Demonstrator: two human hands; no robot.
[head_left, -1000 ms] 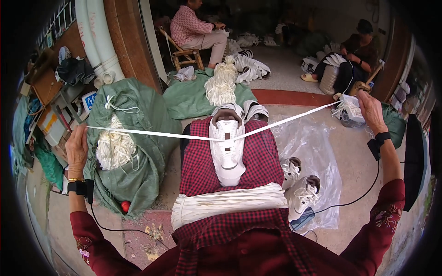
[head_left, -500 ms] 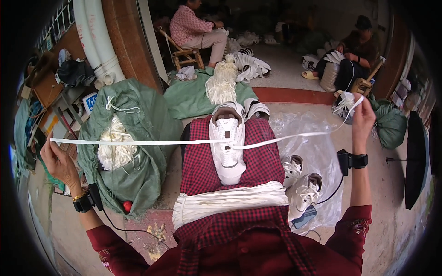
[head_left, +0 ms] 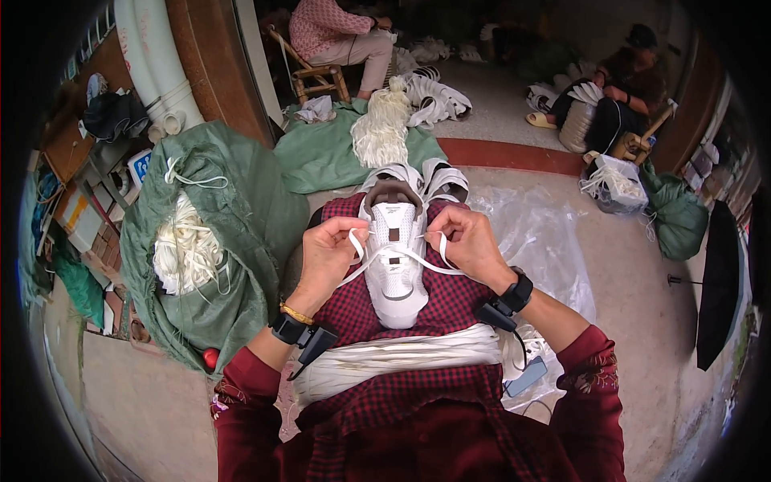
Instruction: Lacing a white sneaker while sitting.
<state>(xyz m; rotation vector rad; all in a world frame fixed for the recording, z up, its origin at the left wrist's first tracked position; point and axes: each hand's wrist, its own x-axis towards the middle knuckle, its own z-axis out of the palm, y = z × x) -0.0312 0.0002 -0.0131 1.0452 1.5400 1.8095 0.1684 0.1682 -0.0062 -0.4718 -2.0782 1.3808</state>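
A white shoe upper [head_left: 392, 296] rests on my lap over a red and black checked apron [head_left: 347, 309], its toe toward me. A flat white shoelace [head_left: 374, 259] runs across its front, and the two halves cross over the tongue. My left hand [head_left: 331, 251] pinches one end at the left eyelets. At the right edge of the upper, my right hand [head_left: 464, 245] pinches the other end. Both hands are closed, thumb against forefinger. A bundle of white laces [head_left: 401, 353] lies across my lap nearer to me.
At left stands a green sack [head_left: 249, 201] holding white laces [head_left: 189, 245]. More uppers [head_left: 444, 181] lie just beyond my lap. Clear plastic sheeting [head_left: 530, 233] and a phone [head_left: 526, 376] are at right. Two people sit farther off; a black umbrella [head_left: 717, 285] stands at far right.
Both hands have come in from wide apart, where they stretched the lace, to the sides of the shoe upper. The lace now loops and crosses over it.
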